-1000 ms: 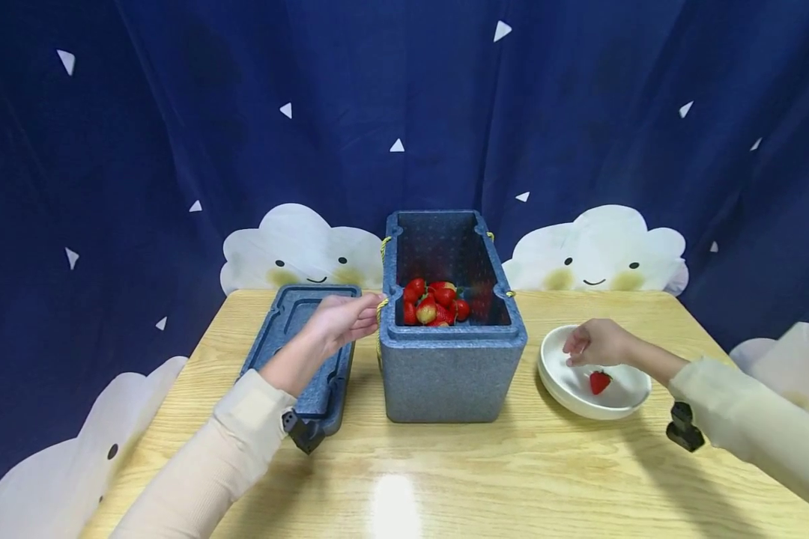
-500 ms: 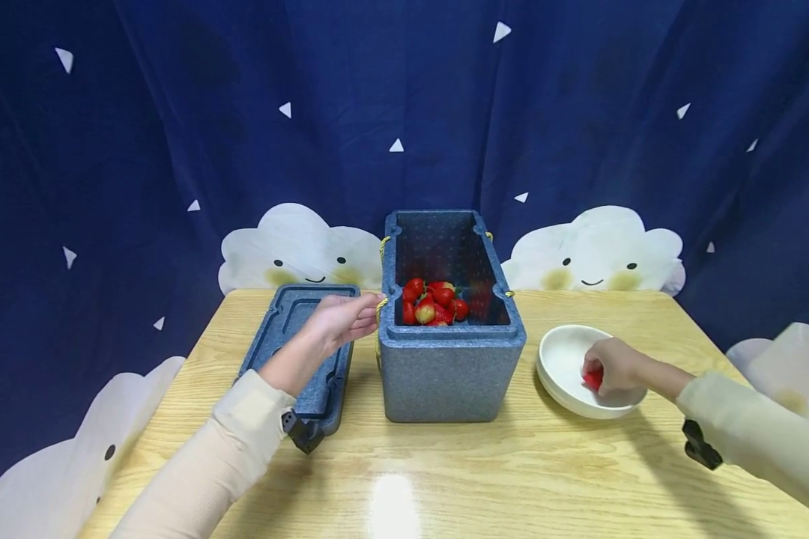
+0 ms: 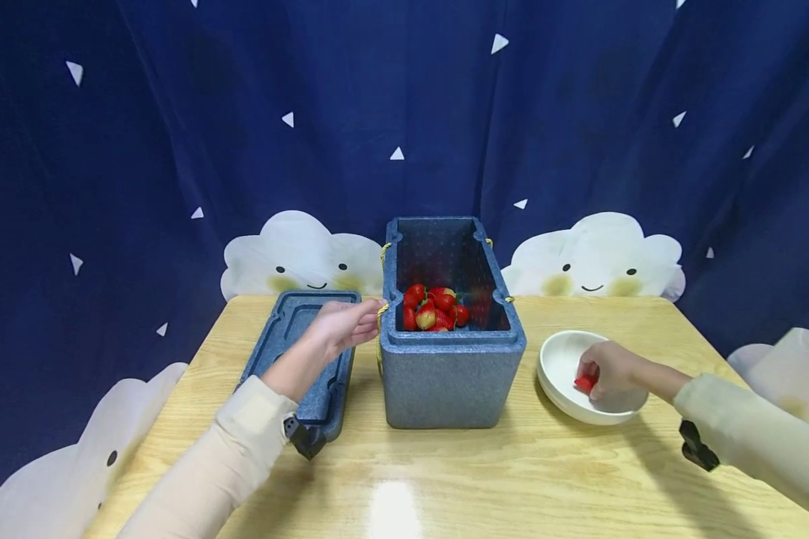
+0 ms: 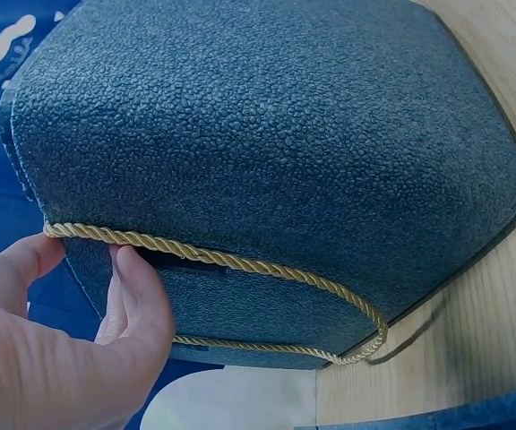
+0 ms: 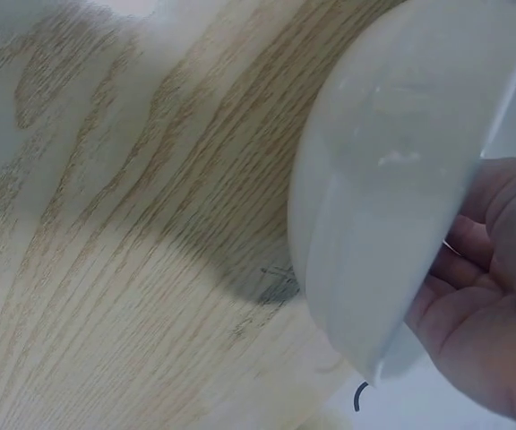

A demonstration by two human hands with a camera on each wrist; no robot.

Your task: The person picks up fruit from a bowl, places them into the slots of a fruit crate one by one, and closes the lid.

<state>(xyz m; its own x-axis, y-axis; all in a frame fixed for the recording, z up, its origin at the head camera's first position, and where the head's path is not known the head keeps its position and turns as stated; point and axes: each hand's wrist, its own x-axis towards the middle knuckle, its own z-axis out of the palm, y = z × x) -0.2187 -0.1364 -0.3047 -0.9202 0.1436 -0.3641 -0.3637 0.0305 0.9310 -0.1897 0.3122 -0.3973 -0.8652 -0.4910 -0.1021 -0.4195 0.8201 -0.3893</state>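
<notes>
My right hand (image 3: 613, 370) reaches into the white bowl (image 3: 556, 370) and grips a red strawberry (image 3: 585, 384) between its fingers and thumb. In the right wrist view the bowl's wall hides the strawberry and part of the hand (image 5: 500, 287). My left hand (image 3: 342, 327) touches the left side of the dark blue foam box (image 3: 452, 385), just below its rim. The left wrist view shows that hand's fingertips against the box beside a yellow cord (image 4: 285, 271). Several red strawberries (image 3: 434, 311) lie inside the box, near its front wall.
A matching blue lid (image 3: 326, 374) lies on the wooden table (image 3: 485, 486) left of the box, partly under my left forearm. A dark blue curtain (image 3: 350, 97) with white cloud shapes hangs behind the table.
My right hand has moved down into the bowl and taken hold of the strawberry lying there. The left hand stays at the box's side. The head view has tilted up slightly.
</notes>
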